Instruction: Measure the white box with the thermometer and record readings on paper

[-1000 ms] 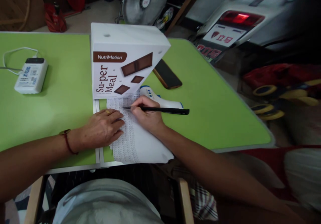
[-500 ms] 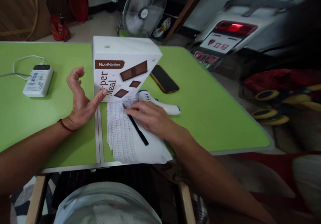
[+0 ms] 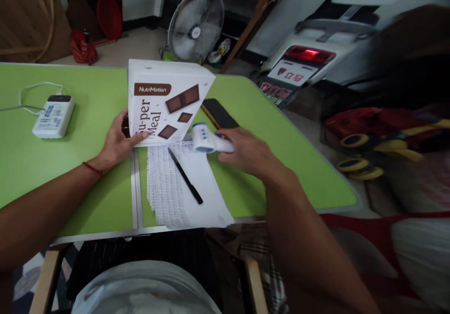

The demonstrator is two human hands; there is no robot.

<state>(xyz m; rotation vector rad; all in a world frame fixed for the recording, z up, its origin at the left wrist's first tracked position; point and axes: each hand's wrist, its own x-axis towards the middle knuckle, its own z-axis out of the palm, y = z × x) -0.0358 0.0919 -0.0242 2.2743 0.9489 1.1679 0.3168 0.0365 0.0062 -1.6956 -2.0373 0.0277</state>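
A white NutriMotion box [image 3: 151, 72] stands on the green table, its printed front facing me. My left hand [image 3: 121, 138] grips its lower left corner, thumb on the front and the other fingers partly hidden behind. In my right hand [image 3: 248, 152] is a white and blue infrared thermometer [image 3: 206, 138], fingers wrapped round its handle; that hand is slightly blurred. Below the box lies a stack of handwritten paper sheets [image 3: 168, 197], with a black pen [image 3: 186, 176] across it. Just beyond my right hand rests a dark smartphone [image 3: 220, 112], partly covered by the hand.
A white power bank [image 3: 54, 117] with a cable sits on the left of the green table [image 3: 281, 178]. Past the far edge stand a fan [image 3: 195, 30] and a red bag [image 3: 83, 47]. A white scooter [image 3: 305, 61] is parked to the right.
My left hand has closed around the box's lower left corner. My right hand has moved right, off the pen, and taken hold of the thermometer, turning it.
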